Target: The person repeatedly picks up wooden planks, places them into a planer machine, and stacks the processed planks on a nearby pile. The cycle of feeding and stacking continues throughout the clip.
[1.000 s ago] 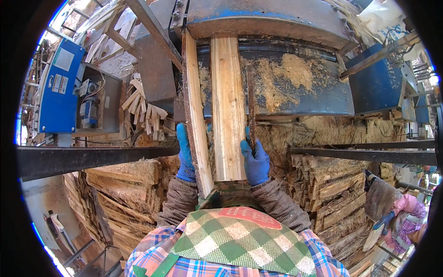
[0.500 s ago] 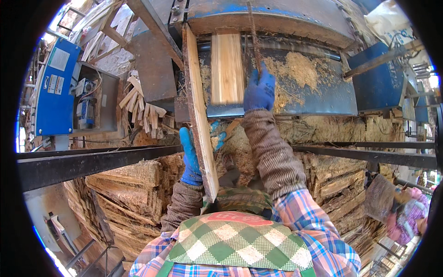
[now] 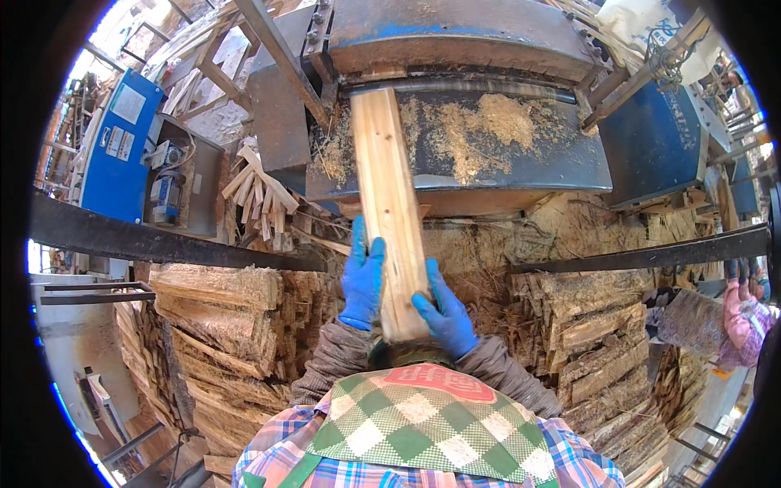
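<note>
A long pale wooden plank point(image 3: 389, 195) lies lengthwise in front of me, its far end on the sawdust-covered metal machine table point(image 3: 537, 163) under the dark machine housing point(image 3: 455, 32). My left hand point(image 3: 363, 276), in a blue glove, grips the plank's left edge near its near end. My right hand point(image 3: 444, 313), also blue-gloved, grips the right edge slightly closer to me. Both hands clamp the same board from either side.
Stacks of rough cut wood point(image 3: 236, 317) stand left and right point(image 3: 602, 342) below the machine. A dark steel bar point(image 3: 154, 240) crosses on the left, another point(image 3: 651, 256) on the right. A blue control cabinet point(image 3: 118, 154) is far left. Another person's gloved hand point(image 3: 744, 301) shows at right.
The right hand came back from the machine table to the plank's near end. The upright board held by the left hand is gone; both hands now hold one plank.
</note>
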Available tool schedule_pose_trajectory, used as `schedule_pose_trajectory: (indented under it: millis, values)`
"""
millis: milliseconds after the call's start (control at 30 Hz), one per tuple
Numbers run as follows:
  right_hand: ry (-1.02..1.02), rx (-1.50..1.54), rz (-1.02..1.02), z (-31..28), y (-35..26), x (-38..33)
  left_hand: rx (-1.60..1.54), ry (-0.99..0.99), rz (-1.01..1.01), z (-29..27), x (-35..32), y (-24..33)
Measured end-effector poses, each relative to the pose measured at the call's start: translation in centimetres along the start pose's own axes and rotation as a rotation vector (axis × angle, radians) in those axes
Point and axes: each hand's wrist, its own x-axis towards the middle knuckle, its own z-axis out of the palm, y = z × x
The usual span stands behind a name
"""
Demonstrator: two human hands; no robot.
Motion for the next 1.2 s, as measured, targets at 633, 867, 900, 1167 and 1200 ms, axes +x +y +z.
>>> schedule_pose_trajectory:
  millis: [633,867,900,1167,1200]
  values:
    - [0.32,-0.119,0.004,-1.9,-4.6,1.7,0.667,-0.615,0.05,-3.0,-9.7,1.7]
    - [0.352,-0.125,0.022,-2.9,-3.5,2.8,0.599,-0.611,-0.075,-0.9,-7.2,3.4]
    - [0.376,-0.171,-0.008,-2.9,-4.0,1.9,0.632,-0.647,-0.035,-1.4,-8.0,3.0]
    - [0.473,-0.088,-0.088,-2.4,-0.2,8.1,0.656,-0.559,0.036,-0.3,-3.0,0.9]
    - [0.515,-0.187,-0.151,-2.4,0.7,8.8,0.685,-0.499,0.119,0.1,-2.1,0.1]
